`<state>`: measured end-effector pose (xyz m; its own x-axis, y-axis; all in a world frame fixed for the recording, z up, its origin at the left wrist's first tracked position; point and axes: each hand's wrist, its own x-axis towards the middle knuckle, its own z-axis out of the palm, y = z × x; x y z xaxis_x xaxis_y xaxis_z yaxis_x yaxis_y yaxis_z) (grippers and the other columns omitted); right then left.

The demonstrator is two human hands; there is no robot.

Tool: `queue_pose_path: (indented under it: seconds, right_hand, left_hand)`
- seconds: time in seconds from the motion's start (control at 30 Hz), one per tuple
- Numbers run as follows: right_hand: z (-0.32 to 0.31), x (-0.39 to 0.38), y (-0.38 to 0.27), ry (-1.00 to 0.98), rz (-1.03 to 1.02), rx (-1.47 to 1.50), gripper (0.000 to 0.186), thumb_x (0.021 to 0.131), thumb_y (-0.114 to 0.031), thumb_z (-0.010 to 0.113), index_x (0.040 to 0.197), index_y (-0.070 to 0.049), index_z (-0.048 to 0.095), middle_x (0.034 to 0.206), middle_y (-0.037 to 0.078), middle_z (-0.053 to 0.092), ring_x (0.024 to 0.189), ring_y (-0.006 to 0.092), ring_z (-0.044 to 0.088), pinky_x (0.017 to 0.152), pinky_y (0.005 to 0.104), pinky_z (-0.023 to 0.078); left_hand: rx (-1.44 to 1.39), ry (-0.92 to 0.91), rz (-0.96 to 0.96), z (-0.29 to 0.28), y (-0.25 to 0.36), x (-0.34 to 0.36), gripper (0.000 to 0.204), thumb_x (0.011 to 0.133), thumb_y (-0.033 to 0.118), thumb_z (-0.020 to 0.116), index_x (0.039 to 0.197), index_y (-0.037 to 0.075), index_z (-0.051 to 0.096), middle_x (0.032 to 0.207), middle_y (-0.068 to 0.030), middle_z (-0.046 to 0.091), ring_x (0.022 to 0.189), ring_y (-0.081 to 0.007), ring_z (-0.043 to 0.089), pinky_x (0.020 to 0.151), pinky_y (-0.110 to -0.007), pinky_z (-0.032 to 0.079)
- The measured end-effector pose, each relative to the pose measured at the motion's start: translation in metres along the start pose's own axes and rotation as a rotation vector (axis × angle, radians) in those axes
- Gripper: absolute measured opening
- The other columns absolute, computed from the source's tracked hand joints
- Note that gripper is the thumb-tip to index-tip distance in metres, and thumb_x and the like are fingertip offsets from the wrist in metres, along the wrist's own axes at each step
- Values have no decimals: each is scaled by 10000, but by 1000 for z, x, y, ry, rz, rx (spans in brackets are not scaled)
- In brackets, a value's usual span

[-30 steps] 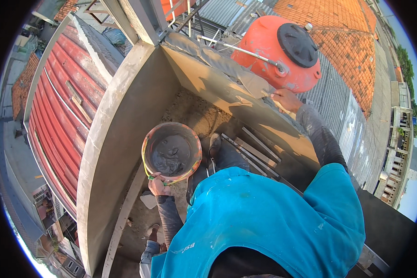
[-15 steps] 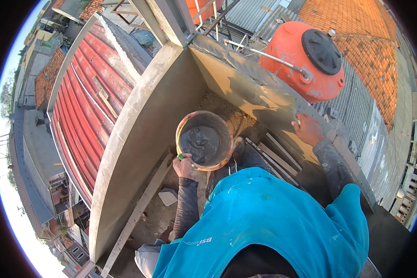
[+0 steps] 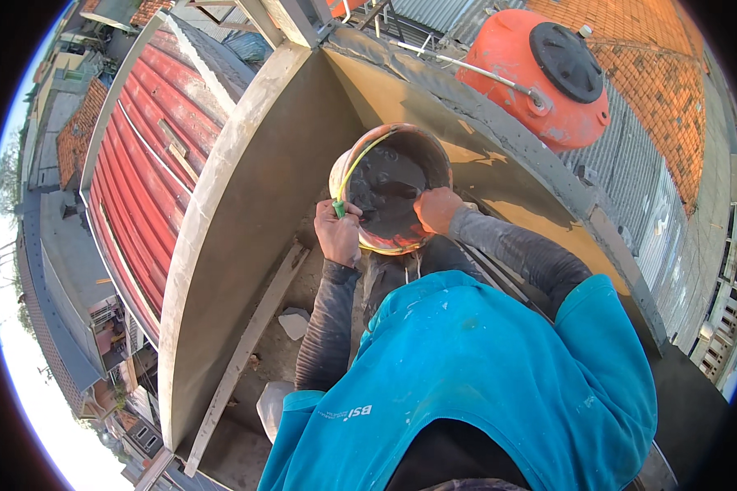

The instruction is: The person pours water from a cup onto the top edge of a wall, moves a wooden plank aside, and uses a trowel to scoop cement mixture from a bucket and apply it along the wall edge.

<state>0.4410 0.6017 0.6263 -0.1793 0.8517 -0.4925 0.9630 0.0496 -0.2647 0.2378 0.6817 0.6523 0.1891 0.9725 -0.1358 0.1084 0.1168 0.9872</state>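
A round bucket [image 3: 348, 168] holds wet grey mortar [image 3: 385, 184] and is tilted towards me. My left hand [image 3: 338, 233] is closed round the green grip of its thin yellow handle [image 3: 351, 170], at the bucket's near left side. Over the right rim, my right hand [image 3: 438, 209] is closed with its knuckles inside the bucket. Whatever it holds is hidden by the fingers and the mortar. Beyond the bucket is a plastered wall [image 3: 377, 86], partly sunlit and partly in shade.
A low curved wall [image 3: 246, 188] bounds the left, with a long plank [image 3: 250, 356] along its foot. Near the plank lies a pale chunk [image 3: 294, 324]. Outside the walls are a red metal roof [image 3: 151, 188], an orange water tank [image 3: 499, 69] and tiled roofs [image 3: 651, 90].
My right hand has come from the right wall to the bucket. The bucket has moved up and right in view, looks larger, and is more tilted. My left hand has moved with its handle.
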Motion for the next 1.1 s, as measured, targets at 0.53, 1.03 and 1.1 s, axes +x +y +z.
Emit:
queue_pose_path:
  seconds: [0.53, 1.03, 1.1]
  right_hand:
    - [21, -67, 28, -280, -12, 831, 417, 861, -344, 512, 1013, 35, 598, 755, 157, 639, 675, 245, 642, 666, 399, 498]
    - [-60, -182, 143, 41, 160, 1144, 266, 853, -242, 520, 815, 16, 577, 680, 77, 579, 585, 138, 580, 574, 307, 450]
    - [-67, -183, 161, 108, 205, 1146, 258, 836, -236, 534, 814, 18, 576, 671, 71, 571, 594, 129, 584, 578, 299, 454]
  left_hand:
    - [-68, -59, -265, 9, 15, -35, 176, 623, -115, 459, 770, -37, 518, 669, -56, 529, 513, -109, 488, 448, -225, 385]
    - [-255, 73, -442, 2, 26, -47, 189, 673, -91, 426, 810, -10, 527, 707, -80, 519, 488, -159, 502, 436, -265, 459]
    - [-206, 113, -494, -4, 21, -45, 196, 663, -84, 433, 824, -22, 527, 728, -95, 525, 500, -173, 528, 446, -275, 476]
